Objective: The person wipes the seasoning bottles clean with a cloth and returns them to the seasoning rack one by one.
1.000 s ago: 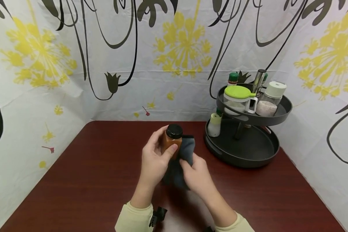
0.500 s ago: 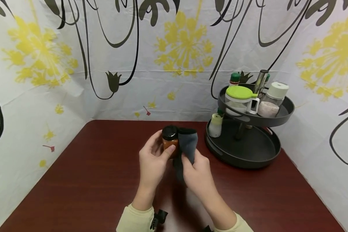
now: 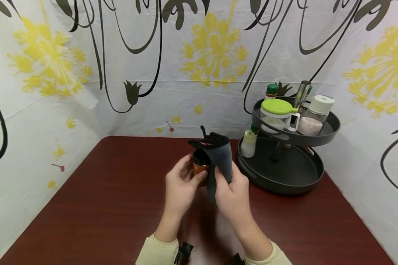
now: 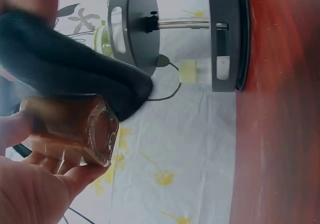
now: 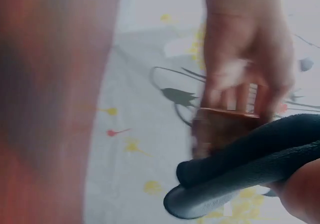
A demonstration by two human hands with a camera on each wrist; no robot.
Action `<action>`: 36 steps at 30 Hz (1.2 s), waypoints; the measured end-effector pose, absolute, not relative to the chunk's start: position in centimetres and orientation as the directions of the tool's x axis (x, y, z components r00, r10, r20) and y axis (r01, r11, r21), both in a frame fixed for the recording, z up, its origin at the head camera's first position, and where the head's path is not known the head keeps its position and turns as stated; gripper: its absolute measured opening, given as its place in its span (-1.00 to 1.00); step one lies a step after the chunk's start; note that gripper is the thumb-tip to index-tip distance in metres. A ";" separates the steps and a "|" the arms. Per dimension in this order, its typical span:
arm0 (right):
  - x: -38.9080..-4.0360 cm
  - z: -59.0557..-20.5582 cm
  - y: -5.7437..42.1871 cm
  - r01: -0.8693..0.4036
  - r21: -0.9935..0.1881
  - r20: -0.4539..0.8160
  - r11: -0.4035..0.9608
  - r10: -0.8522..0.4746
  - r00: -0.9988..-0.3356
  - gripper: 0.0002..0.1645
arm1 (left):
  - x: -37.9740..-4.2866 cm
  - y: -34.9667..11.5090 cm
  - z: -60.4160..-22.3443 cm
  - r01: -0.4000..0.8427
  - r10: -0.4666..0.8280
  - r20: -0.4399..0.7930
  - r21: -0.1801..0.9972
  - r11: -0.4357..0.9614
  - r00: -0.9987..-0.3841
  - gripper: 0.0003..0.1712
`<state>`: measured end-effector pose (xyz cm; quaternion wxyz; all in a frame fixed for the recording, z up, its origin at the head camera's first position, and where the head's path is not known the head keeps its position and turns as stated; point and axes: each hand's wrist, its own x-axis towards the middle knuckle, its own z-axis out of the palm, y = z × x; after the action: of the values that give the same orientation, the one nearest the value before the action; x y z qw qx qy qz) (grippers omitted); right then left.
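My left hand point(image 3: 180, 189) grips a small clear spice jar point(image 3: 200, 168) with a black lid and orange-brown contents. In the left wrist view the jar point(image 4: 70, 129) shows its faceted glass base, with fingers and thumb around its sides. A folded blue-grey cloth point(image 3: 221, 156) with a dark edge is pinched between the thumb and fingers of my right hand point(image 3: 233, 195). The cloth lies against the jar's right side and its top edge leans over the black lid. In the right wrist view the cloth point(image 5: 240, 166) covers part of the jar.
A dark two-tier round rack point(image 3: 280, 186) stands at the table's back right. Its upper tier bears a green-lidded container point(image 3: 276, 114), a white-capped shaker point(image 3: 315, 116) and a green-capped bottle point(image 3: 271, 90). A pale-capped bottle point(image 3: 248, 144) stands on the lower tier. Patterned white sheeting hangs behind the red-brown table point(image 3: 103, 206).
The cloth has risen along the jar's right side, and its top edge now leans over the lid. Both hands have shifted slightly right in the head view, still holding jar and cloth.
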<state>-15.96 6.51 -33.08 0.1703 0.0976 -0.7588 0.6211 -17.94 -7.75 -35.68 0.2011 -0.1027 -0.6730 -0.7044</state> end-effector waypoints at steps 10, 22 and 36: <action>-16.4 -34.3 6.8 -0.137 -0.935 0.149 0.328 0.012 -0.989 -0.77 | -17.6 -7.9 -35.4 0.453 -0.187 0.451 0.891 0.035 -0.873 -0.35; -15.4 -33.6 6.6 -0.301 -0.926 0.326 0.229 0.081 -0.942 -0.68 | -17.6 -6.9 -35.6 0.482 -0.181 0.470 0.876 -0.026 -0.864 -0.37; -16.3 -31.5 7.7 -0.154 -0.945 0.172 0.287 0.039 -0.984 -0.65 | -17.7 -6.9 -36.3 0.464 -0.163 0.459 0.886 0.011 -0.873 -0.35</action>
<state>-16.31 7.75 -31.49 0.0810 0.0360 -0.7981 0.5959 -17.66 -6.88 -36.28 0.2259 -0.1114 -0.6743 -0.6942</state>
